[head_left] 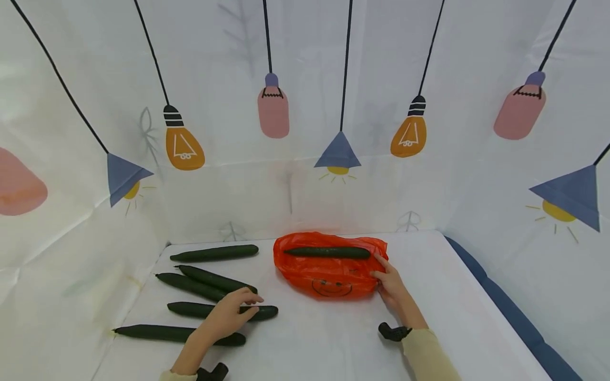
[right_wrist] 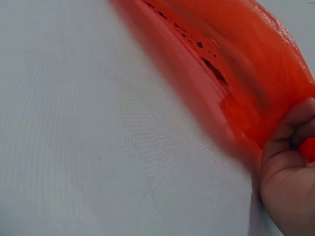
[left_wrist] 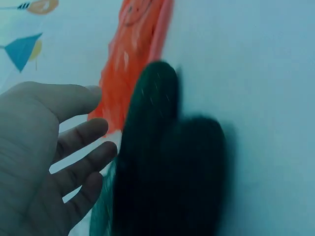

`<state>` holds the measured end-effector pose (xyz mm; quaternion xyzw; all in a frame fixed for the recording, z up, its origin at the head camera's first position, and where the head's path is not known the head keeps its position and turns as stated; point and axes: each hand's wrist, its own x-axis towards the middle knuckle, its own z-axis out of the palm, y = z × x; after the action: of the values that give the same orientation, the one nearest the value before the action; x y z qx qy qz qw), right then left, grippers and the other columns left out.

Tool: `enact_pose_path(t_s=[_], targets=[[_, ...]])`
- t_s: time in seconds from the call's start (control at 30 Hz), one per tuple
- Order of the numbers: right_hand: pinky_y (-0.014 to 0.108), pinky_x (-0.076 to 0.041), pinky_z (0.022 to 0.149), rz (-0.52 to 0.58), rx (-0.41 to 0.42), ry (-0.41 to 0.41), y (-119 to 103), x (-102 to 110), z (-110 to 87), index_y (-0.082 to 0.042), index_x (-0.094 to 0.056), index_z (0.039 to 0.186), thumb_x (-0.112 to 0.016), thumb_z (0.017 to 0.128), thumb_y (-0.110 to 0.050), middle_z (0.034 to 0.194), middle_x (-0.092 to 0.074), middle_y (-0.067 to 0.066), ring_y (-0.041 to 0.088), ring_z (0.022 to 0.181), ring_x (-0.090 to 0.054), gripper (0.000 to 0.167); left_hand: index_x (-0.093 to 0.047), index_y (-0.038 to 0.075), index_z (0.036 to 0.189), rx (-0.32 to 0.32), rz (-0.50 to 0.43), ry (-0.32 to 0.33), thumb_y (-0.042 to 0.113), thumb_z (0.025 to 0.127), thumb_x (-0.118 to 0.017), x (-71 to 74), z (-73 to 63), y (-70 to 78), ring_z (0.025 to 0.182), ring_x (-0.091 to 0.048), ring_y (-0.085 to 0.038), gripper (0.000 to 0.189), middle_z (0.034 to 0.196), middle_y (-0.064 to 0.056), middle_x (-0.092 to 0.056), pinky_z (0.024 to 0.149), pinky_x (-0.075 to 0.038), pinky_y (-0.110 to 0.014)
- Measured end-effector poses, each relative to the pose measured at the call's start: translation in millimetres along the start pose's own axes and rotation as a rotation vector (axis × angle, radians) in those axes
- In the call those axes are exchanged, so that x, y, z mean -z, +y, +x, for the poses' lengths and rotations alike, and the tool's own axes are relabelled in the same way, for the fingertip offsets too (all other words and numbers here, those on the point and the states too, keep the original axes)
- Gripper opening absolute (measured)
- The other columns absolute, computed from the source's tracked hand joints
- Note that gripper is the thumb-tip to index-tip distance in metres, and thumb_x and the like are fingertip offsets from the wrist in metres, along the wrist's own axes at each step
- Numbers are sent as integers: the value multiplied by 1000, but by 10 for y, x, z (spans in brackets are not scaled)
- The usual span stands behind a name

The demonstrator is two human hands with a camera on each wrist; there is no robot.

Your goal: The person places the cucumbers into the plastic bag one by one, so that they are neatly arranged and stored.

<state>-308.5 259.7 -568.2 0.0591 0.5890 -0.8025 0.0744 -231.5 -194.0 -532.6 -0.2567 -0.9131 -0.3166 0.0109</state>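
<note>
A red-orange plastic bag (head_left: pixel 297 272) with a smiley print lies at the back of the table, its mouth spread. One dark green cucumber (head_left: pixel 329 252) rests lengthwise in its opening. My right hand (head_left: pixel 393 286) pinches the bag's right edge; the right wrist view shows thumb and fingers bent on the plastic (right_wrist: pixel 246 54). On the left, my left hand (head_left: pixel 227 317) hovers over several loose cucumbers (head_left: pixel 188 286), fingers loosely bent and apart, with nothing in them. In the left wrist view two cucumber ends (left_wrist: pixel 155 93) loom beside the fingertips.
The loose cucumbers lie roughly side by side on the white tabletop (head_left: pixel 324 338), the nearest cucumber (head_left: pixel 152 332) partly under the left forearm. White sheets with printed lamps (head_left: pixel 338 151) hang behind and at both sides. Blue fabric (head_left: pixel 510 312) runs along the right table edge.
</note>
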Motion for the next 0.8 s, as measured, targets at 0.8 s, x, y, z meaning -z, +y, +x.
enact_pose_path(t_s=[0.8], targets=[[19,-33,53,79,-28,-3,-15,-31,12,-19,-23,156,-46,96,10,146,-23,10,12,62,-39,70,-71,27,102,-4,109,170,31,69,-89,277,-969,-554,93,-60,-7,37,97,23,-58,80,-51,-35]])
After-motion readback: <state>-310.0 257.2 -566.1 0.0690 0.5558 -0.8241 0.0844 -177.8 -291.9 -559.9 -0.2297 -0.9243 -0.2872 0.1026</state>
